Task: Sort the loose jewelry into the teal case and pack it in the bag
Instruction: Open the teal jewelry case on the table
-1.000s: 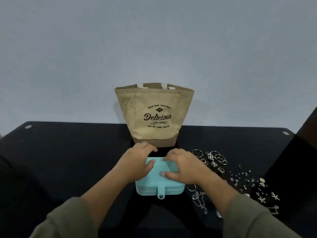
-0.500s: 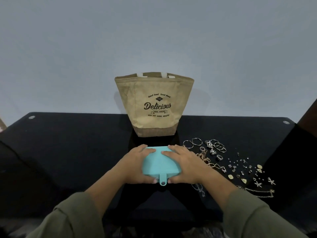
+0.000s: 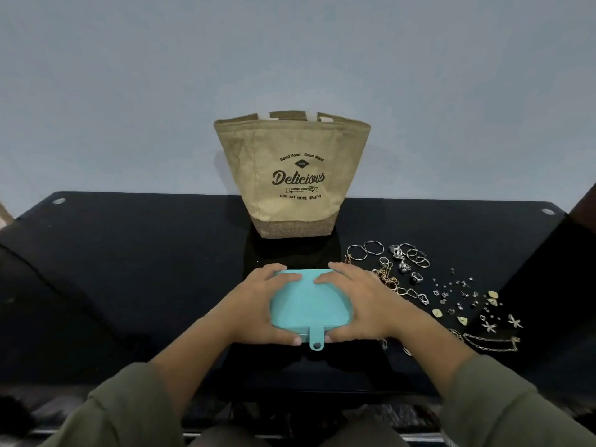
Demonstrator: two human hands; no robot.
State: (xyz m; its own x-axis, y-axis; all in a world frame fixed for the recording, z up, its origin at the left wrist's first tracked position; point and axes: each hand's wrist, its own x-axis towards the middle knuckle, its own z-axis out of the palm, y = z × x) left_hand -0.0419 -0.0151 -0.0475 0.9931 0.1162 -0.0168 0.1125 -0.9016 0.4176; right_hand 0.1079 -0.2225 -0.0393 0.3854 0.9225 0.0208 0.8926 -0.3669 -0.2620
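Gripping the teal case (image 3: 309, 301) at lower centre of the head view, the left hand (image 3: 258, 304) and right hand (image 3: 364, 304) curl round its sides, thumbs beside the tab (image 3: 316, 338). Prising it open could jerk it rightward into the loose jewelry (image 3: 419, 285), scattering small pieces across the table (image 3: 129, 269).

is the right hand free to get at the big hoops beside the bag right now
Probably not yet: the right hand grips the teal case, as does the left hand. The hoops lie uncovered on the table just beyond its fingers, so letting go should leave the way free.
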